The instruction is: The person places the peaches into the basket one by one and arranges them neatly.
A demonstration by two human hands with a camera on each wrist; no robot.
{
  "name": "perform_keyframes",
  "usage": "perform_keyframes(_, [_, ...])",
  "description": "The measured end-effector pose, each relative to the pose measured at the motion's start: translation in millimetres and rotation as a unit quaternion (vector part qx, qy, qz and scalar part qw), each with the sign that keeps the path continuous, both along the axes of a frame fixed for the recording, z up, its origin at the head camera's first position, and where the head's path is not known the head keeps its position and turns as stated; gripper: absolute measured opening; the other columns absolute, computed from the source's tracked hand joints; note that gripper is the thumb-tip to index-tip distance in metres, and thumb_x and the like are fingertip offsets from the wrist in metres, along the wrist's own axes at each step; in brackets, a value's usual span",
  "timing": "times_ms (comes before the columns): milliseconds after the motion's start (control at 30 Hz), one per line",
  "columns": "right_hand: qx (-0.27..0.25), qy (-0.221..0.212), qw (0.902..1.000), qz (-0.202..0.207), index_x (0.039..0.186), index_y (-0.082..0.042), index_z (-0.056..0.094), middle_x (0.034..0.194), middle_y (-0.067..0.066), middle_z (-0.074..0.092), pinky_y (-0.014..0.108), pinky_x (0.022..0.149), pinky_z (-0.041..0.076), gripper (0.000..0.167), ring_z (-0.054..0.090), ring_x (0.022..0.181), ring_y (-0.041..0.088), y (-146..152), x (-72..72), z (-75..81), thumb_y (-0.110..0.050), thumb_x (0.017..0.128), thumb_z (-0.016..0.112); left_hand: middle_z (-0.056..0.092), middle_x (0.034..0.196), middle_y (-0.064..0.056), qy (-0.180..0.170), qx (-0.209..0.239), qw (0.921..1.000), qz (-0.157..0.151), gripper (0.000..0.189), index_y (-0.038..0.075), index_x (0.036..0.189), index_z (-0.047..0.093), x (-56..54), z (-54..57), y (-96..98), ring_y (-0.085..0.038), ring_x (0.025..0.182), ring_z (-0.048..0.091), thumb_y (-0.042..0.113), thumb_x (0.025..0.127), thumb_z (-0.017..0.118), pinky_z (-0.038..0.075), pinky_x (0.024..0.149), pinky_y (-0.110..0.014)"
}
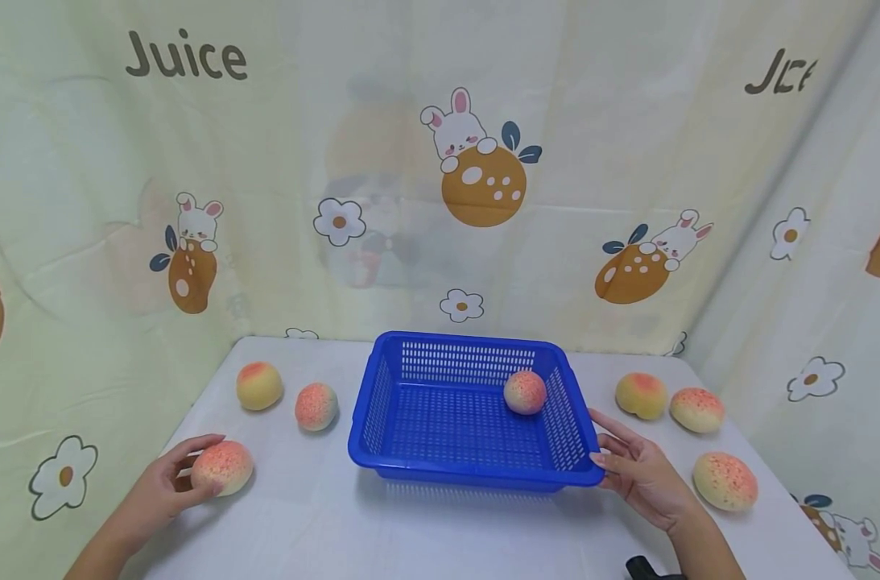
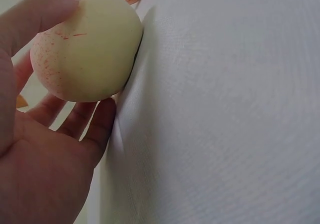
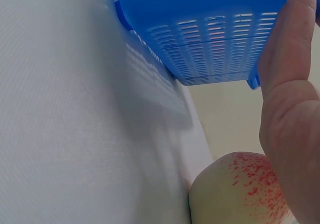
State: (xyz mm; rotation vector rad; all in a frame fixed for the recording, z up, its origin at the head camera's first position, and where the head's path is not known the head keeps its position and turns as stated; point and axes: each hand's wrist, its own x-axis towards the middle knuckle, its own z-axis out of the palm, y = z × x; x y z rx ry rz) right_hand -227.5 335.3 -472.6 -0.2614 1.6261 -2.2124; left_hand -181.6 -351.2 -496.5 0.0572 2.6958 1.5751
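Beside the basket [image 1: 440, 427], the right hand [image 1: 646, 475] pinches its rim [image 1: 476, 475]; the left hand [image 1: 160, 487] cups a peach [image 1: 227, 466].

White-covered table [image 1: 302, 528] | centre: blue slotted basket [image 1: 476, 474], 1 | left: yellow peach [image 1: 259, 388], round pinkish peach [image 1: 316, 407], front speckled peach [image 1: 225, 465] | right: yellow-red peach [image 1: 641, 395], oval speckled peach [image 1: 697, 410], larger speckled peach [image 1: 725, 482]

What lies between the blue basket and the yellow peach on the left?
One pink-speckled peach lies between the yellow peach and the blue basket; the head view shows it.
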Motion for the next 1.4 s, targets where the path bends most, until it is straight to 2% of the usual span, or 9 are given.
perform_keyframes(167, [0.001, -0.002, 1.0, -0.002, 0.158, -0.027, 0.039, 0.117, -0.001, 0.07, 0.037, 0.091, 0.06, 0.061, 0.074, 0.104, 0.016, 0, 0.4, -0.4, 0.002, 0.105, 0.049, 0.054, 0.118, 0.037, 0.012, 0.003, 0.9999, -0.008, 0.072, 0.002, 0.148, 0.048, -0.8, -1.1, -0.9, 0.012, 0.103, 0.057, 0.015, 0.086, 0.082, 0.055, 0.083, -0.018])
perform_keyframes(300, [0.0, -0.003, 1.0, -0.003, 0.158, -0.027, 0.039, 0.117, -0.001, 0.07, 0.037, 0.091, 0.06, 0.061, 0.074, 0.104, 0.016, 0, 0.4, -1.1, 0.002, 0.105, 0.05, 0.052, 0.119, 0.039, 0.009, 0.007, 0.9999, -0.012, 0.074, 0.002, 0.149, 0.047, -1.6, -3.6, -2.1, 0.015, 0.105, 0.055, 0.016, 0.086, 0.082, 0.055, 0.084, -0.017])
perform_keyframes(500, [-0.001, -0.004, 1.0, -0.005, 0.159, -0.027, 0.038, 0.118, 0.0, 0.07, 0.038, 0.092, 0.06, 0.062, 0.073, 0.105, 0.017, 1, 0.7, -1.1, 0.001, 0.105, 0.05, 0.053, 0.12, 0.039, -0.011, 0.019, 0.9996, -0.016, 0.077, 0.003, 0.152, 0.044, -2.7, -4.9, -3.1, 0.009, 0.104, 0.059, 0.018, 0.087, 0.082, 0.057, 0.083, -0.02])
perform_keyframes(667, [0.003, -0.008, 0.9999, -0.009, 0.158, -0.028, 0.039, 0.118, -0.001, 0.07, 0.038, 0.092, 0.06, 0.062, 0.073, 0.105, 0.017, 1, 0.5, -1.9, 0.001, 0.104, 0.051, 0.054, 0.119, 0.04, -0.012, 0.027, 0.9994, -0.018, 0.075, 0.003, 0.151, 0.045, -2.9, -4.3, -3.1, 0.006, 0.102, 0.061, 0.015, 0.087, 0.082, 0.057, 0.082, -0.021])
perform_keyframes(900, [0.02, -0.015, 0.9994, -0.023, 0.16, -0.026, 0.034, 0.117, -0.001, 0.071, 0.037, 0.09, 0.061, 0.065, 0.074, 0.103, 0.016, 0, -0.5, -3.9, 0.0, 0.104, 0.053, 0.055, 0.119, 0.038, 0.021, 0.013, 0.9996, -0.01, 0.071, 0.003, 0.148, 0.05, -2.1, -6.0, -1.0, 0.007, 0.101, 0.062, 0.012, 0.085, 0.083, 0.057, 0.08, -0.02])
perform_keyframes(1033, [0.021, -0.012, 0.9995, -0.022, 0.162, -0.024, 0.03, 0.117, -0.001, 0.071, 0.037, 0.09, 0.061, 0.067, 0.074, 0.104, 0.016, -1, -0.4, -3.1, -0.001, 0.104, 0.053, 0.055, 0.119, 0.037, 0.027, 0.01, 0.9996, -0.003, 0.071, 0.005, 0.148, 0.051, -2.7, -7.8, 0.3, 0.007, 0.101, 0.061, 0.013, 0.085, 0.083, 0.056, 0.08, -0.019])
perform_keyframes(1400, [0.006, -0.001, 0.9999, -0.01, 0.16, -0.024, 0.035, 0.12, 0.0, 0.071, 0.037, 0.091, 0.06, 0.063, 0.074, 0.106, 0.017, 0, -1.1, -3.4, 0.0, 0.105, 0.051, 0.057, 0.123, 0.036, 0.092, 0.023, 0.9955, -0.008, 0.066, 0.003, 0.144, 0.055, -3.1, -6.5, 7.0, 0.01, 0.104, 0.059, 0.007, 0.084, 0.083, 0.054, 0.082, -0.013])
